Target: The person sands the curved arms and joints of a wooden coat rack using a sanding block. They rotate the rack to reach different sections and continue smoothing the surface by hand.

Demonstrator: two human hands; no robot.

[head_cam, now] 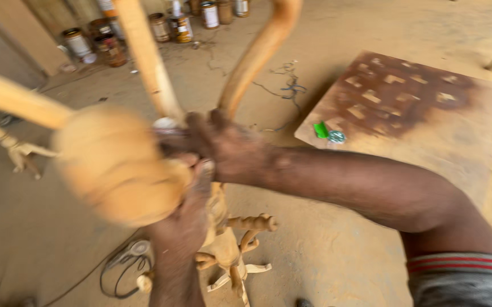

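A bare-wood stand (pixel 229 250) with turned pegs and curved legs rises toward me from the dusty floor. Its rounded top knob (pixel 115 165) is blurred and very close to the camera. Curved wooden arms (pixel 257 54) branch up from the pole. My right hand (pixel 223 145) is closed around the pole where the arms meet. My left hand (pixel 186 219) grips the pole just below the knob, under my right hand.
A brown-stained board (pixel 456 142) lies on the floor at right with a green scrap (pixel 320 129) on it. Several tins and jars (pixel 109 48) line the far wall. A coiled cable (pixel 123 270) lies by the stand's base.
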